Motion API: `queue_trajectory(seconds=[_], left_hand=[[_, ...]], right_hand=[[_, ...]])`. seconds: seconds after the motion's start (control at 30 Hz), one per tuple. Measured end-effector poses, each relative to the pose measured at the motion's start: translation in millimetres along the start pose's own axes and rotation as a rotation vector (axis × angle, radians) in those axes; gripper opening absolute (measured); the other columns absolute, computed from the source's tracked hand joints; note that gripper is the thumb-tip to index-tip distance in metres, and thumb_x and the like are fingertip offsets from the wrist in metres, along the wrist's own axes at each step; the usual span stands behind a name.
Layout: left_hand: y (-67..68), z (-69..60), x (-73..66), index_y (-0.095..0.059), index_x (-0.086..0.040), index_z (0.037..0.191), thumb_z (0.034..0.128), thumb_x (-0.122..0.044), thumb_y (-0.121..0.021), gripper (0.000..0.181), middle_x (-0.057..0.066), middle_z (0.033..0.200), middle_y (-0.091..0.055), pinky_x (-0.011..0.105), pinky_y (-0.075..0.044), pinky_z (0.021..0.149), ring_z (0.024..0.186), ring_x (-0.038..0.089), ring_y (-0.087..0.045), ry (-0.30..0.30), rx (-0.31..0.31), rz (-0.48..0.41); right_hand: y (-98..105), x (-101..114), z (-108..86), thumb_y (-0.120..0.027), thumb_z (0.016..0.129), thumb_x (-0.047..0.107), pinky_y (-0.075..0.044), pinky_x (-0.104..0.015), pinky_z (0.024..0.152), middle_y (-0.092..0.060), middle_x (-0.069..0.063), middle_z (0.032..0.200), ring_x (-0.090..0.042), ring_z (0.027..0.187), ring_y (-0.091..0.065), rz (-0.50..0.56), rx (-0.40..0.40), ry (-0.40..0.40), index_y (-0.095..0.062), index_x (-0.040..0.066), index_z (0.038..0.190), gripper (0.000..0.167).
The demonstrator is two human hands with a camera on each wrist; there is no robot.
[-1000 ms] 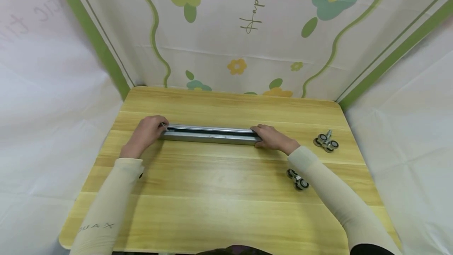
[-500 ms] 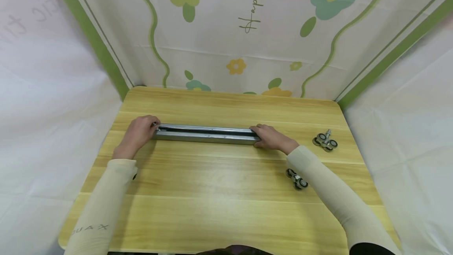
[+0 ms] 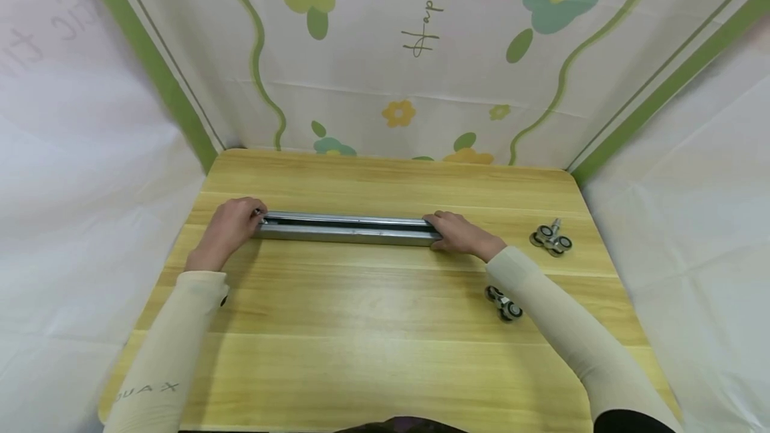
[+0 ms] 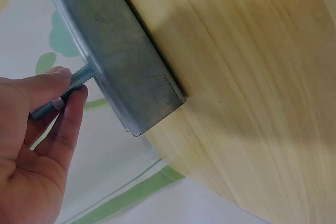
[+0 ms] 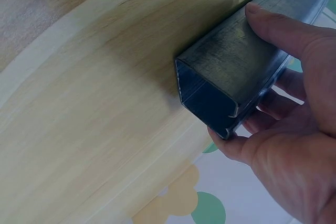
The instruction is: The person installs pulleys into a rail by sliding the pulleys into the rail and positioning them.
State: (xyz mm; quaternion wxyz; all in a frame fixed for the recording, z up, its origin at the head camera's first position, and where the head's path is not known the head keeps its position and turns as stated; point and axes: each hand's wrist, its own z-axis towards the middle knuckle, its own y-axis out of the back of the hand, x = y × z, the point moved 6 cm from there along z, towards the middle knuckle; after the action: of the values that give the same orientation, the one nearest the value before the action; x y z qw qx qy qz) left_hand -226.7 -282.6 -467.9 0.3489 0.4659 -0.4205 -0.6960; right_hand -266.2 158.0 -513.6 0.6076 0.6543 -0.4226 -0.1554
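A grey metal channel rail [image 3: 349,234] lies across the table with its slot facing up. Near the rail's left end, my left hand [image 3: 231,222] pinches a threaded bolt [image 4: 83,75] between thumb and fingers. The bolt sticks out of the slot; whatever it joins inside is hidden. At the other end my right hand [image 3: 460,232] grips the rail, thumb [image 5: 275,27] on one side wall and fingers around the slotted side. The right wrist view shows that end's hollow opening.
Two wheeled roller trolleys lie on the right of the wooden table [image 3: 361,366]: one trolley [image 3: 551,239] farther back with its bolt up, another trolley [image 3: 504,304] nearer, beside the right forearm. A flower-printed cloth [image 3: 361,52] hangs behind the table.
My left hand has slid left along the rail with the bolt, uncovering more of the rail. My right hand keeps its grip at the right end. The view has shifted slightly.
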Motion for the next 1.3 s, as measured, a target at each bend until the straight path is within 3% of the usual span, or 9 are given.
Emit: queue_trajectory(seconds=[0.33, 1.07, 1.3], left_hand=[[4.4, -2.1, 9.5, -0.077, 0.009, 0.106, 0.095, 0.009, -0.071, 0.012, 0.028, 0.104, -0.076, 0.059, -0.059, 0.08, 0.093, 0.045, -0.073, 0.046, 0.016, 0.014], [7.4, -5.8, 17.6, -0.077, 0.008, 0.107, 0.0967, 0.007, -0.071, 0.012, 0.027, 0.103, -0.075, 0.058, -0.059, 0.077, 0.089, 0.043, -0.073, 0.082, 0.02, 0.022], [3.7, -6.5, 19.8, -0.072, 0.005, 0.121, 0.1003, -0.007, -0.073, 0.025, 0.029, 0.115, -0.073, 0.059, -0.058, 0.079, 0.096, 0.044, -0.072, 0.131, 0.068, -0.025]], right_hand=[[-0.8, -0.7, 0.7, -0.081, 0.097, 0.016, -0.055, -0.052, 0.099, -0.063, -0.026, 0.133, -0.038, 0.118, -0.065, -0.007, 0.016, -0.018, -0.049, -0.006, 0.151, 0.067], [-1.9, -1.3, 0.8, -0.08, 0.097, 0.014, -0.056, -0.052, 0.098, -0.064, -0.025, 0.132, -0.036, 0.116, -0.065, 0.004, 0.008, -0.011, -0.048, -0.005, 0.152, 0.067], [-2.4, -4.8, -0.3, -0.08, 0.097, 0.018, -0.055, -0.052, 0.1, -0.063, -0.024, 0.135, -0.036, 0.118, -0.065, 0.017, 0.007, -0.012, -0.047, -0.003, 0.155, 0.07]])
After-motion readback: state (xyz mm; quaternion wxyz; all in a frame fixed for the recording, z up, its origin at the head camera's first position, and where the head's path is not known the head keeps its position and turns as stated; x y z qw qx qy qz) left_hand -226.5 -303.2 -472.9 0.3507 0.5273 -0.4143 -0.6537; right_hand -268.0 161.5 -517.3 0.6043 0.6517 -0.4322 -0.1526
